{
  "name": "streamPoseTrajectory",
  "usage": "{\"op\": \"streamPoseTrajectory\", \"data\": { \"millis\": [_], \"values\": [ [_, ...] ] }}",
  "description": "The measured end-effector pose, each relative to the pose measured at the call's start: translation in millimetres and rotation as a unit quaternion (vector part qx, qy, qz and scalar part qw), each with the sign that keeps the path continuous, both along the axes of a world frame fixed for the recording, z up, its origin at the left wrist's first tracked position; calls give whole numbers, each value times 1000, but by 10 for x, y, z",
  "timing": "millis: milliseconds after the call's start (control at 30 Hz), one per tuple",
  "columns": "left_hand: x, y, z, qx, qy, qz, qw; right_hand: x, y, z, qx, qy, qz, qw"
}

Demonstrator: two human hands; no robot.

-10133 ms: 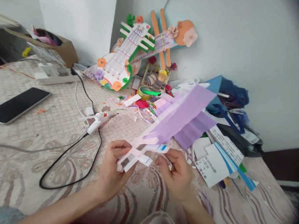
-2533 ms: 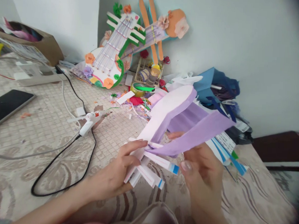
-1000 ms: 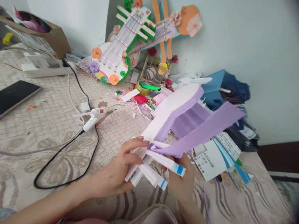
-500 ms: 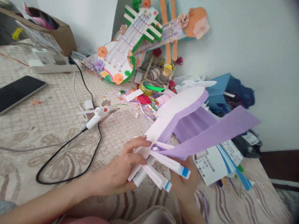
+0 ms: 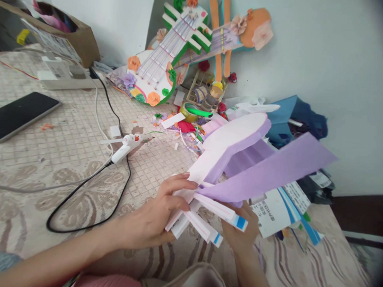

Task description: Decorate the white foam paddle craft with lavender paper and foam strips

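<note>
A white paper craft piece (image 5: 233, 130), rounded at one end and shaped like a small guitar, is tilted over the table. Purple crepe paper covers its side edge. My left hand (image 5: 152, 214) is closed around its narrow end, where several white strips (image 5: 203, 225) with blue tips stick out. A long loose purple paper strip (image 5: 273, 171) runs from that narrow end out to the right. Beneath the strip, my right hand (image 5: 243, 227) is closed at its lower edge, its fingertips mostly hidden.
A white glue gun (image 5: 125, 148) with a black cable lies left of the craft piece. Further left is a phone (image 5: 22, 115). Two decorated paper guitars (image 5: 157, 60) lean at the wall. Paper scraps, a tape roll (image 5: 189, 112) and printed cards (image 5: 271, 212) lie around.
The view has shifted slightly, so everything sits a little differently in frame. Both hands keep their hold, and the purple strip looks slightly more turned toward me.
</note>
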State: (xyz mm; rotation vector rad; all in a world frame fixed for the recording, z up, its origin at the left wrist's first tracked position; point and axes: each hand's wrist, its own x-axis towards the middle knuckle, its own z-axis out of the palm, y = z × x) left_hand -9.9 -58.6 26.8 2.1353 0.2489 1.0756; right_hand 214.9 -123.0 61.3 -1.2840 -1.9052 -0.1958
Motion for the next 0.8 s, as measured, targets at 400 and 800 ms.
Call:
{"op": "streamPoseTrajectory", "data": {
  "millis": [400,800],
  "values": [
    [13,9,30,-4,15,-12,1000,10,-40,-48,-17,26,4,999],
    [33,21,37,26,21,-17,999,-14,-31,-58,-46,100,-15,994]
  ]
}}
